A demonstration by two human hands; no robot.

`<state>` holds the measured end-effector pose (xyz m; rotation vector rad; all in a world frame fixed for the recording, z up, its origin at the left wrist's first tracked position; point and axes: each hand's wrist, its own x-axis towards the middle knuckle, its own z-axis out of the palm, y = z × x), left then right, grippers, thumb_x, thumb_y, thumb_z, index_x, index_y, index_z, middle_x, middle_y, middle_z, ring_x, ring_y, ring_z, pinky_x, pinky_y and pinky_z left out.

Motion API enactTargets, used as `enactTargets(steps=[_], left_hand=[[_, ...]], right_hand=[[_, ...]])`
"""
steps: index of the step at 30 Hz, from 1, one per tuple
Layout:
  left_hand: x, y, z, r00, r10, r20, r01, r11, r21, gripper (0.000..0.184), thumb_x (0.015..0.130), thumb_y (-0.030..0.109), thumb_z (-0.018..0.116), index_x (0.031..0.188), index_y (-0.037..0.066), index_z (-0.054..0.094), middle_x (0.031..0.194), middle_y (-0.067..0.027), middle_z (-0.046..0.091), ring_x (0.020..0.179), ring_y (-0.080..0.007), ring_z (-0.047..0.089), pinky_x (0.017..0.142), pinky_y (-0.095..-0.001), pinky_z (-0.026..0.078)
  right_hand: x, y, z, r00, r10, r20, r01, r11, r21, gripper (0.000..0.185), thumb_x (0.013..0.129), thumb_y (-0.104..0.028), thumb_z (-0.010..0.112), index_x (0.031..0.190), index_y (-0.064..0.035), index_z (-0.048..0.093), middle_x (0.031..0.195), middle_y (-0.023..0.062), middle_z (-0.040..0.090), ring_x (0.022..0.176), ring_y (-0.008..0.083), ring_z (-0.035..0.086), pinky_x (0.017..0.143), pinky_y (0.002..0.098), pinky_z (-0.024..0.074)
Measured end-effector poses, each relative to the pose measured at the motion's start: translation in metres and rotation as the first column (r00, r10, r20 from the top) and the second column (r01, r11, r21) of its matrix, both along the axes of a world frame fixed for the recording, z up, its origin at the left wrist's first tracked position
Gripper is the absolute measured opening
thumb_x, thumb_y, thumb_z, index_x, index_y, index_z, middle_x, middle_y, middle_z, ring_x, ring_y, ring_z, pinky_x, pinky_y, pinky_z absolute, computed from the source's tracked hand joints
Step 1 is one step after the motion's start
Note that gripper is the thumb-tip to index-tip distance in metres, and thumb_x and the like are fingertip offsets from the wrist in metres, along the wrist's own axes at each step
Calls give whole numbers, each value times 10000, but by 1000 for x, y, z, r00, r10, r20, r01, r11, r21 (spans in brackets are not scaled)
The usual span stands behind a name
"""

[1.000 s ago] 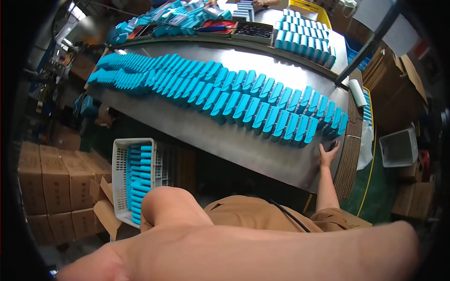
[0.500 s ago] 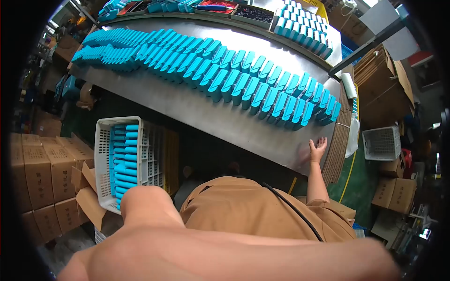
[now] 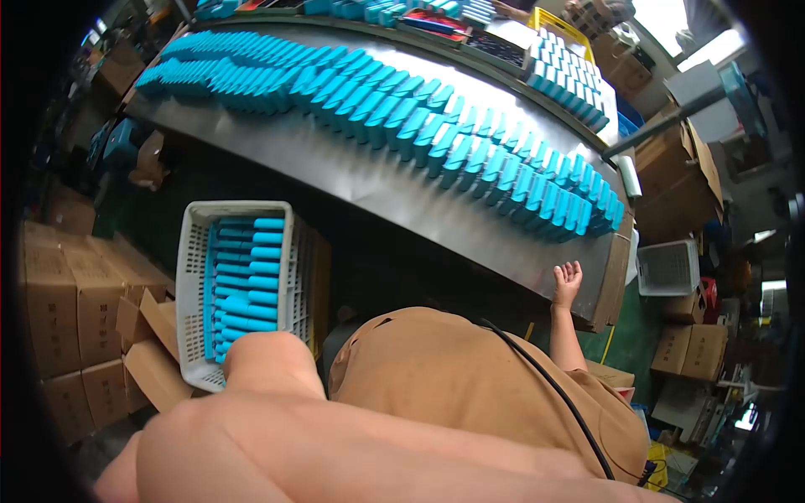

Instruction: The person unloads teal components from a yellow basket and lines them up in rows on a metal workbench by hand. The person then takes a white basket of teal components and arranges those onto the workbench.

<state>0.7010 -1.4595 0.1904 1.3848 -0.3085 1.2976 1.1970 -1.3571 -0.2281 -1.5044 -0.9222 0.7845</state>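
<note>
My right hand (image 3: 568, 287) is raised over the front right edge of the metal table (image 3: 327, 168), fingers apart and slightly bent, holding nothing. Long rows of turquoise blocks (image 3: 458, 156), narrow and with slanted tops, stand on the table beyond it; their exact kind does not show. Large bare skin of my own body fills the bottom foreground, its blunt end overlapping the near edge of a white plastic crate (image 3: 194, 293). Turquoise pieces with rounded ends (image 3: 262, 267) lie stacked in that crate. My left hand cannot be made out.
Brown cartons (image 3: 101, 310) are piled at the left beside the crate. At the table's right end is flat cardboard (image 3: 615, 272). A grey crate (image 3: 668, 268) stands beyond on the floor. White-and-turquoise pieces (image 3: 567, 80) and dark parts (image 3: 501, 52) sit on the back shelf.
The view has shifted, so the crate appears farther right and the rows on the table lower at the right. My right hand sits slightly lower in view and stays open.
</note>
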Motion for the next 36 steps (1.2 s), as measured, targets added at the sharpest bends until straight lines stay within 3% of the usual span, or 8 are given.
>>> enactTargets(steps=[12,15,17,20,25,29,33,36], left_hand=[[-211,-87,-20,868,457,194,-451,889,-74,321,841,394,702,915,95,611,826,-36,640,830,-169,628,756,-336,470],[-256,-108,-60,634,767,100,-719,633,-289,312,837,398,709,893,103,621,813,-29,640,820,-165,628,749,-335,469],[-279,-121,-118,360,876,-321,-879,203,-431,315,920,261,571,1054,-23,571,988,-133,640,902,-193,598,831,-312,451],[-295,-156,-298,190,538,-821,-728,-484,-486,197,996,150,485,1089,32,613,882,-36,656,820,-101,600,783,-259,471],[-217,-214,-499,-117,8,-993,-715,-694,79,343,850,152,668,1128,-39,600,951,-135,680,836,-226,643,793,-355,522],[-195,-176,-486,-219,-409,-886,-612,-650,451,553,809,213,686,1247,-76,509,1208,-248,554,1091,-377,543,960,-438,447],[-205,-143,-460,63,-638,-767,-361,-731,579,738,738,306,741,1273,-117,457,1201,-281,494,1097,-429,495,980,-475,430],[-212,-144,-463,185,-625,-758,-379,-757,532,701,716,316,759,1200,-106,476,1182,-276,480,1114,-432,472,958,-485,439]], right_hand=[[-263,12,66,843,528,105,-524,849,-65,465,900,-97,646,1329,-9,490,1254,145,580,1210,235,548,1020,341,437],[-323,25,79,638,753,164,-734,658,-167,407,911,-95,628,1295,-10,526,1229,132,601,1149,219,588,972,327,471],[-369,38,82,477,851,222,-820,521,-236,342,918,-90,616,1248,-18,565,1143,104,646,1048,177,632,911,310,504],[-451,60,81,225,957,184,-907,275,-320,320,916,-101,623,1223,-20,580,1083,93,668,1010,154,641,890,302,513],[-612,87,51,-188,957,221,-906,-82,-416,394,873,-171,683,1220,-16,579,1089,141,666,1021,225,652,904,329,514],[-707,89,5,-460,726,511,-803,-94,-589,647,817,-328,715,1329,1,495,1244,221,587,1159,357,573,1001,408,462],[-752,75,-26,-746,588,311,-446,-94,-890,916,806,-510,708,1429,47,333,1303,253,549,1195,358,562,1009,404,459],[-760,69,-31,-739,576,349,-453,-41,-891,969,765,-542,733,1403,62,325,1261,256,572,1161,355,588,971,402,488]])
